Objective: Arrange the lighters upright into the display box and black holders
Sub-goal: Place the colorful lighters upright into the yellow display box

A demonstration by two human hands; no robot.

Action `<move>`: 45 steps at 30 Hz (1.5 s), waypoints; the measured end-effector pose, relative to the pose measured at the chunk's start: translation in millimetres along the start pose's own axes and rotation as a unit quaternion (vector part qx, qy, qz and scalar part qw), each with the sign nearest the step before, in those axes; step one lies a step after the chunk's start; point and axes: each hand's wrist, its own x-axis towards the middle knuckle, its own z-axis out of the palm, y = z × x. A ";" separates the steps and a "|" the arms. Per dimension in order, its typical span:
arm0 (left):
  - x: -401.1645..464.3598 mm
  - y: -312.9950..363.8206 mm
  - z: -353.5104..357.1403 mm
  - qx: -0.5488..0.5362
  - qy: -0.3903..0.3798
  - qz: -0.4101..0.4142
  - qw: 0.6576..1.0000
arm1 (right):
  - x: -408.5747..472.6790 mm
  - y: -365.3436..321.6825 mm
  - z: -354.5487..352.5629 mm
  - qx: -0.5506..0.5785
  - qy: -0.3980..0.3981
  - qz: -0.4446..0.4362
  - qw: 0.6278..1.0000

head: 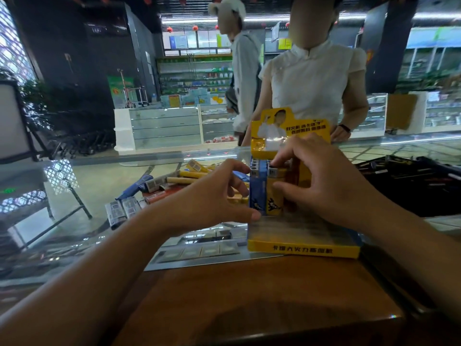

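Observation:
A yellow display box (303, 248) with a tall printed back card stands on the glass counter. Blue lighters (257, 188) stand upright at its left. My right hand (331, 181) pinches a yellow lighter (274, 193) upright beside them, thumb on its body and fingertips on its metal top. My left hand (212, 196) reaches in from the left with curled fingers, its thumb touching the box's left side; it appears to hold a yellow lighter (239, 199), mostly hidden. A pile of loose lighters (169, 183) in blue, yellow and red-brown lies on the counter to the left.
A black tray (409, 186) of dark items sits right of the box. A brown wooden surface (262, 295) lies nearest me. Two people stand across the counter, one in white (311, 78) directly behind the box. Shop shelves and glass cases fill the background.

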 end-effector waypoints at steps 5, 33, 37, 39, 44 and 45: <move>-1.7 2.1 -0.3 0.013 0.005 0.000 1.000 | 1.1 2.7 -0.4 -0.043 0.006 0.007 0.999; 3.8 -6.2 -22.4 0.077 0.119 0.043 0.989 | -0.1 7.2 -0.7 -0.014 -0.034 0.000 0.999; -4.7 -7.0 -36.5 0.052 0.230 0.038 0.971 | 0.8 -8.4 -1.7 -0.023 0.011 -0.010 1.000; -14.5 -12.1 -51.7 0.061 0.270 0.027 0.961 | 3.3 -20.3 -2.6 -0.046 0.024 -0.049 0.997; -61.2 -46.1 -90.8 0.123 0.272 -0.060 0.952 | 14.4 -60.3 17.8 0.000 -0.124 -0.123 0.985; -70.0 -56.0 -95.6 0.130 0.268 -0.082 0.951 | 16.9 -66.4 25.1 -0.012 -0.160 -0.132 0.978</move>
